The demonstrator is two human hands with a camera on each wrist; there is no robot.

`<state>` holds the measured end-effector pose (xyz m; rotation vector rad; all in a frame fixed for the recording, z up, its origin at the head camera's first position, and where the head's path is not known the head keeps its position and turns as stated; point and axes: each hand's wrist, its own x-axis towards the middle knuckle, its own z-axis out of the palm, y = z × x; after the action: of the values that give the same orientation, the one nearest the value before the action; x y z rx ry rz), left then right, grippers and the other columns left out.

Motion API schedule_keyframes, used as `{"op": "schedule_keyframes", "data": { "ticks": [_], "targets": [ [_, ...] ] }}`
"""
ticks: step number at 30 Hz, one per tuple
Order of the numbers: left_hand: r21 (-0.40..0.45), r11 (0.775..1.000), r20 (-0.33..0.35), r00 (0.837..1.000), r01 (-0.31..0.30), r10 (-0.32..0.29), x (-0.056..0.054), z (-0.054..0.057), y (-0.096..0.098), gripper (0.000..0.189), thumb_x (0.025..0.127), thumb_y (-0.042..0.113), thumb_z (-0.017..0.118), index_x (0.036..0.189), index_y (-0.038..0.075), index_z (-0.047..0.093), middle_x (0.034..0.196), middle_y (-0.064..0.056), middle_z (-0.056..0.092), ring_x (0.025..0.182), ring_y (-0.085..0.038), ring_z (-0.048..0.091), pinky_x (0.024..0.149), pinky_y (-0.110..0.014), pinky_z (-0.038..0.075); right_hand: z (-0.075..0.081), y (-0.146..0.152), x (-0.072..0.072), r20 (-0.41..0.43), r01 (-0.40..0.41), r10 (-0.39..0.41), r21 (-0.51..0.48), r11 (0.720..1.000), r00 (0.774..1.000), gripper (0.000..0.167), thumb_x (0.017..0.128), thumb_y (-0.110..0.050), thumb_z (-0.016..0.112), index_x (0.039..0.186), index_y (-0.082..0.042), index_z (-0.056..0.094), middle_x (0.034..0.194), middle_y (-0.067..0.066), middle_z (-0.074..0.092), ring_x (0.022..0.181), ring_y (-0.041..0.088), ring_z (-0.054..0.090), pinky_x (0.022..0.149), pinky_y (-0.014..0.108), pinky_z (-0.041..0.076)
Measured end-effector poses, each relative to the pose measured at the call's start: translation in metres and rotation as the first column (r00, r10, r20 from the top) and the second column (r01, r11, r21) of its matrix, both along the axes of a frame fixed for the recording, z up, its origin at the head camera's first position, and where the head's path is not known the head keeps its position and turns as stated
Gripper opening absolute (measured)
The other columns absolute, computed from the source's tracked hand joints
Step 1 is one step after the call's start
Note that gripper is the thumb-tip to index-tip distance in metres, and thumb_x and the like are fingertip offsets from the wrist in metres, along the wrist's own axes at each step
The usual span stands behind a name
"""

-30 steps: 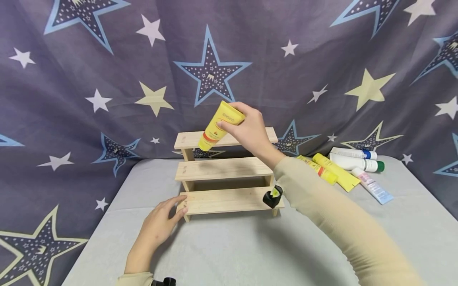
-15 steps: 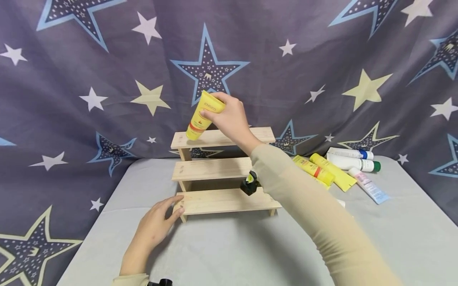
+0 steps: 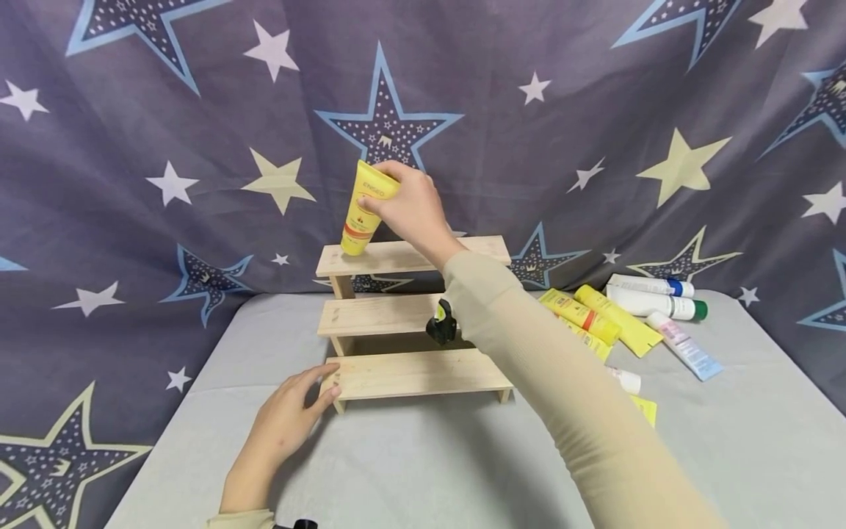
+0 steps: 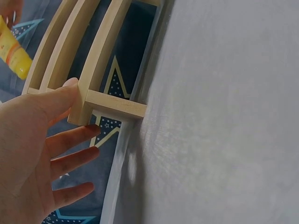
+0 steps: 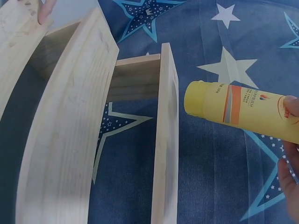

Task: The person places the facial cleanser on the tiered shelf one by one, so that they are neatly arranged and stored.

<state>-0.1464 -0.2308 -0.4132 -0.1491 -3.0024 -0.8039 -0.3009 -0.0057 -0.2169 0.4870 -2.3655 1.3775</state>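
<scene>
Yellow tube: tilted cap-down just above top board, upper centre, pinched by my right hand. Left hand: fingers spread, touching bottom board. Step, I judge: placing; next, straighten, lower.

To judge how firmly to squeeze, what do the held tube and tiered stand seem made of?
Held tube: probably soft plastic, smooth, slight sheen; its top flattens to a straight edge. Tiered stand: likely bare wood; pale, matt, with visible grain.

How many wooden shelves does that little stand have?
3: the top shelf, below the held yellow tube; the middle shelf; and the bottom shelf, touched by the left hand.
</scene>
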Motion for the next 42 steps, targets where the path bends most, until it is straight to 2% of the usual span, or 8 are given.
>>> {"op": "schedule_keyframes", "data": {
  "ticks": [5, 9, 14, 18, 23, 29, 36, 42],
  "targets": [
    [-0.001, 1.000, 0.000, 1.000, 0.002, -0.002, 0.000, 0.000, 0.001, 0.054, 0.100, 0.051, 0.052, 0.144, 0.020, 0.053, 0.144, -0.014, 0.052, 0.132, -0.042, 0.045, 0.103, -0.067, 0.034, 0.000, -0.004, -0.003, 0.031, 0.021, -0.020, -0.025, 0.999, 0.999, 0.045, 0.082, -0.019, 0.084, 0.122, -0.015, 0.064, 0.110, 0.001, 0.067, 0.089, 0.013, 0.062, 0.074, 0.026, 0.050],
    [0.000, 1.000, 0.002, 1.000, 0.002, -0.002, 0.002, 0.000, 0.001, 0.054, 0.100, 0.051, 0.052, 0.144, 0.020, 0.053, 0.145, -0.013, 0.052, 0.132, -0.042, 0.045, 0.104, -0.067, 0.034, -0.003, -0.008, -0.004, 0.038, -0.003, 0.005, -0.050, 0.999, 0.999, 0.043, 0.082, -0.018, 0.084, 0.119, -0.013, 0.063, 0.104, 0.002, 0.069, 0.084, 0.013, 0.065, 0.070, 0.025, 0.053],
    [-0.003, 1.000, -0.003, 1.000, -0.001, 0.001, 0.002, 0.000, 0.000, 0.054, 0.100, 0.052, 0.052, 0.144, 0.021, 0.053, 0.145, -0.013, 0.052, 0.132, -0.042, 0.045, 0.104, -0.067, 0.034, -0.006, -0.014, -0.005, 0.004, -0.049, 0.049, -0.069, 0.996, 0.999, 0.042, 0.083, -0.015, 0.083, 0.119, -0.011, 0.064, 0.104, 0.004, 0.070, 0.085, 0.012, 0.066, 0.071, 0.023, 0.054],
    [-0.007, 1.000, -0.006, 1.000, 0.000, 0.000, 0.002, -0.001, 0.000, 0.054, 0.100, 0.052, 0.052, 0.144, 0.021, 0.053, 0.145, -0.013, 0.052, 0.132, -0.042, 0.046, 0.103, -0.067, 0.035, -0.009, -0.021, -0.005, -0.014, -0.078, 0.077, -0.052, 0.996, 0.997, 0.043, 0.085, -0.017, 0.081, 0.123, -0.011, 0.063, 0.105, 0.004, 0.069, 0.090, 0.013, 0.066, 0.075, 0.023, 0.053],
    [-0.005, 1.000, -0.013, 1.000, -0.003, 0.003, 0.003, -0.001, -0.001, 0.052, 0.100, 0.050, 0.053, 0.143, 0.020, 0.054, 0.144, -0.013, 0.053, 0.131, -0.041, 0.047, 0.102, -0.067, 0.036, -0.013, -0.029, -0.004, -0.027, -0.076, 0.075, -0.002, 0.997, 0.997, 0.046, 0.087, -0.023, 0.078, 0.129, -0.015, 0.060, 0.113, 0.003, 0.071, 0.097, 0.012, 0.067, 0.080, 0.024, 0.051],
    [0.000, 1.000, 0.001, 1.000, 0.001, -0.001, 0.004, -0.002, -0.001, 0.052, 0.100, 0.049, 0.053, 0.144, 0.020, 0.053, 0.144, -0.014, 0.052, 0.131, -0.042, 0.046, 0.103, -0.067, 0.035, -0.016, -0.037, -0.001, 0.039, -0.069, 0.068, 0.035, 0.997, 0.997, 0.051, 0.090, -0.025, 0.075, 0.136, -0.018, 0.054, 0.117, 0.001, 0.070, 0.097, 0.012, 0.067, 0.082, 0.028, 0.051],
    [0.006, 1.000, -0.006, 1.000, 0.006, -0.006, 0.003, -0.001, 0.001, 0.052, 0.100, 0.049, 0.054, 0.144, 0.020, 0.053, 0.144, -0.013, 0.053, 0.131, -0.042, 0.046, 0.103, -0.066, 0.035, -0.020, -0.036, -0.001, 0.036, -0.068, 0.067, 0.039, 0.997, 0.997, 0.044, 0.090, -0.026, 0.073, 0.127, -0.013, 0.053, 0.116, 0.004, 0.070, 0.099, 0.015, 0.067, 0.083, 0.029, 0.053],
    [0.008, 1.000, -0.013, 1.000, 0.006, -0.006, 0.001, 0.000, 0.001, 0.054, 0.100, 0.052, 0.052, 0.144, 0.021, 0.053, 0.144, -0.013, 0.053, 0.132, -0.042, 0.046, 0.103, -0.066, 0.035, -0.023, -0.034, -0.004, 0.077, -0.109, 0.108, 0.014, 0.994, 0.991, 0.044, 0.091, -0.021, 0.072, 0.131, -0.009, 0.054, 0.119, 0.007, 0.070, 0.102, 0.015, 0.066, 0.086, 0.027, 0.052]
  ]
}}
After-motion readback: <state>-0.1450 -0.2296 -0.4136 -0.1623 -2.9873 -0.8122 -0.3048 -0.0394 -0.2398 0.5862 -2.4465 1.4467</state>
